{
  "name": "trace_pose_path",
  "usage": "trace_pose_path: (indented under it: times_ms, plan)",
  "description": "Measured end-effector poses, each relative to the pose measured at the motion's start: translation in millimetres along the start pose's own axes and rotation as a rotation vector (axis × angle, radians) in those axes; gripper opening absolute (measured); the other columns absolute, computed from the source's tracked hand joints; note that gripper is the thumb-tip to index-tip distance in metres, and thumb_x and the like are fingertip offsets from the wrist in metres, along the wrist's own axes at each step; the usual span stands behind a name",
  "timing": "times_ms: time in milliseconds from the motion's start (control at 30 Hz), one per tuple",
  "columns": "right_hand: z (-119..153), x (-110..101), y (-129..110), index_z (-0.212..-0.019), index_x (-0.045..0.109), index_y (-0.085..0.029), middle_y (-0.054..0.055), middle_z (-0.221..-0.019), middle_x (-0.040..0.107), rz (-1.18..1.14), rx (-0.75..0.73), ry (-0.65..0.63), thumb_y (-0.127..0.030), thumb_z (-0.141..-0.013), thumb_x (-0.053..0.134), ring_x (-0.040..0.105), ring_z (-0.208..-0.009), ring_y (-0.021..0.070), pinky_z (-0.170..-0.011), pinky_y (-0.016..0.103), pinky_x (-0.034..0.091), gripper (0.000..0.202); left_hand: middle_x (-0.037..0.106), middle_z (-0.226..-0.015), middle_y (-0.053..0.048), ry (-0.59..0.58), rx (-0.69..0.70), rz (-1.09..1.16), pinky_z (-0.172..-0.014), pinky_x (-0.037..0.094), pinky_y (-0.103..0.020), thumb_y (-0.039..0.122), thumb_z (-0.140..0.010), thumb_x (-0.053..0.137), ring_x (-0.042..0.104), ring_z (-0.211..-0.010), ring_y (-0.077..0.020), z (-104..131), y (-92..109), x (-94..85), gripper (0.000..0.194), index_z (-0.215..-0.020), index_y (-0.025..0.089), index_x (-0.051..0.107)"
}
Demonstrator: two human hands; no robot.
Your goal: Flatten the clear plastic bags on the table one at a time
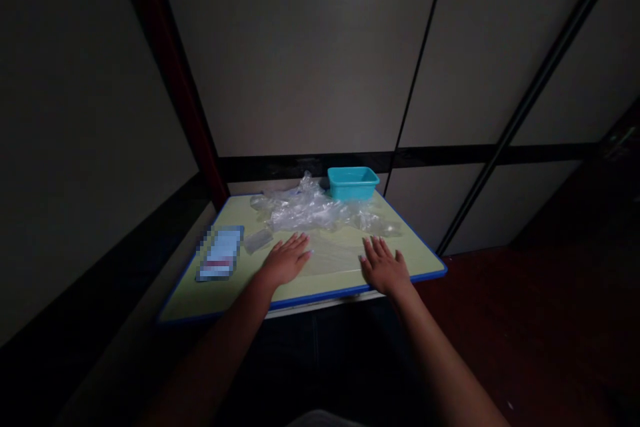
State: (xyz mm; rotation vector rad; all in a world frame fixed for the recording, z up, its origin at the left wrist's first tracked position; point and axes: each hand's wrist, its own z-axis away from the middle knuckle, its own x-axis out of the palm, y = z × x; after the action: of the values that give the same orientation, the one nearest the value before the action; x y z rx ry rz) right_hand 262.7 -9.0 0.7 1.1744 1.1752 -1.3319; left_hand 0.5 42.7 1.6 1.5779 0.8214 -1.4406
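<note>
A thin clear plastic sheet or bag (333, 258) lies flat near the front edge of the table, between my two hands. My left hand (287, 258) rests palm down at its left side, fingers stretched out. On its right side my right hand (384, 267) lies palm down with the fingers spread. Neither hand grips anything. Behind them is a crumpled heap of clear plastic (305, 208) that reaches across the table's back half. A small flat translucent piece (259, 241) sits just left of my left hand.
The yellowish table (200, 303) has a blue edge. A turquoise basin (353, 185) stands at the back right, against the heap. At the left lies a phone-like flat object (221, 253), blurred out. Panelled walls or doors rise behind the table and at its left.
</note>
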Motion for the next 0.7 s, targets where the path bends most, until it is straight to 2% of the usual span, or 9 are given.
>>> trace_pose_path:
  times_ms: [233,333,467,600,700]
  plan:
    - [1.2,0.5,-0.8,-0.149,0.009,-0.022,0.005,-0.157,0.007,-0.03,-0.001,0.025,-0.045,-0.095,0.014,0.001,-0.143,0.0207,-0.11,0.054,0.01,0.06,0.021,-0.153,-0.005,0.006,-0.024,-0.013,-0.111,0.018,-0.046,0.042,-0.097,0.024,0.015,-0.142,-0.0181,1.0,1.9,-2.0,0.054,-0.146,0.02,0.025]
    - [2.4,1.9,0.0,-0.149,0.009,-0.02,0.005,-0.157,0.008,-0.047,0.006,0.054,-0.047,-0.095,0.012,0.001,-0.143,0.02,-0.11,0.053,0.01,0.061,0.023,-0.153,-0.007,0.081,-0.039,0.028,-0.111,0.021,-0.044,0.039,-0.097,0.025,0.017,-0.141,-0.0175,2.2,0.4,-2.7,0.052,-0.145,0.019,0.028]
    - [7.2,6.1,4.7,-0.149,0.008,-0.016,0.007,-0.156,0.009,-0.132,0.036,0.225,-0.046,-0.095,0.016,0.003,-0.143,0.0184,-0.111,0.048,0.015,0.063,0.028,-0.152,-0.006,0.193,0.013,0.054,-0.111,0.021,-0.041,0.038,-0.097,0.028,0.02,-0.141,-0.017,5.3,0.0,-4.2,0.048,-0.141,0.021,0.036]
    - [14.0,9.8,6.9,-0.15,0.005,-0.014,0.009,-0.156,0.013,-0.235,0.065,0.433,-0.039,-0.095,0.022,0.008,-0.142,0.0189,-0.112,0.046,0.016,0.062,0.027,-0.152,-0.006,0.152,0.077,0.02,-0.112,0.016,-0.045,0.042,-0.094,0.034,0.019,-0.141,-0.0195,8.1,4.8,-4.7,0.052,-0.142,0.023,0.034]
    - [20.0,7.5,-3.6,-0.149,0.01,-0.016,0.009,-0.155,0.013,-0.25,0.065,0.445,-0.037,-0.096,0.021,0.007,-0.143,0.02,-0.112,0.053,0.009,0.059,0.023,-0.153,-0.007,0.101,0.082,-0.014,-0.112,0.015,-0.047,0.042,-0.093,0.035,0.016,-0.142,-0.0204,8.9,7.2,-3.4,0.055,-0.144,0.021,0.03]
